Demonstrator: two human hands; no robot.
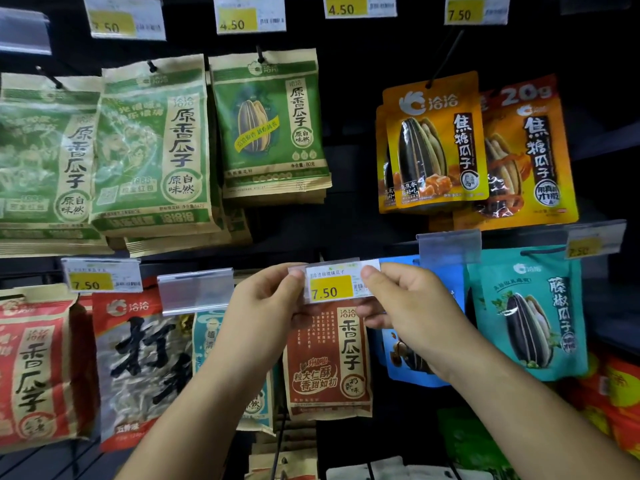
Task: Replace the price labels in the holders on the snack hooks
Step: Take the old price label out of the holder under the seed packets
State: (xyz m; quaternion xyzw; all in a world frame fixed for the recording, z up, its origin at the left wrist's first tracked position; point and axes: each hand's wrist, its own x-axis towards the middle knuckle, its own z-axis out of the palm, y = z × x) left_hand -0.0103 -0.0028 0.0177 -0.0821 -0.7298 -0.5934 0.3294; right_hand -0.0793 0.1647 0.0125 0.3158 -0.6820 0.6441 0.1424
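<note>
Clear plastic makes up the label holder [334,284] at the middle of the display, and everything else is placed from it. A white price label [330,285] with a yellow patch reading 7.50 sits in it, its right end reaching past the holder's right edge. Directly below the holder hangs a red-brown seed bag [327,362], its top hidden behind the holder. Left of the holder an empty clear holder [195,289] hangs, and further left a filled one [102,274], also marked 7.50. Up and to the right of the holder is another empty clear holder [449,247], with a teal bag [528,317] below that. Above the holder there is a dark open band of backboard between the green bags [270,126] and the orange bags [436,143], so the holder's top edge has free room.

The left hand [266,306] pinches the holder's left end, thumb in front, fingers behind it. The right hand [405,303] pinches the label's right end, thumb tip [370,272] on the front, fingers curled behind. Both forearms rise from the bottom of the view, converging on the holder.
</note>
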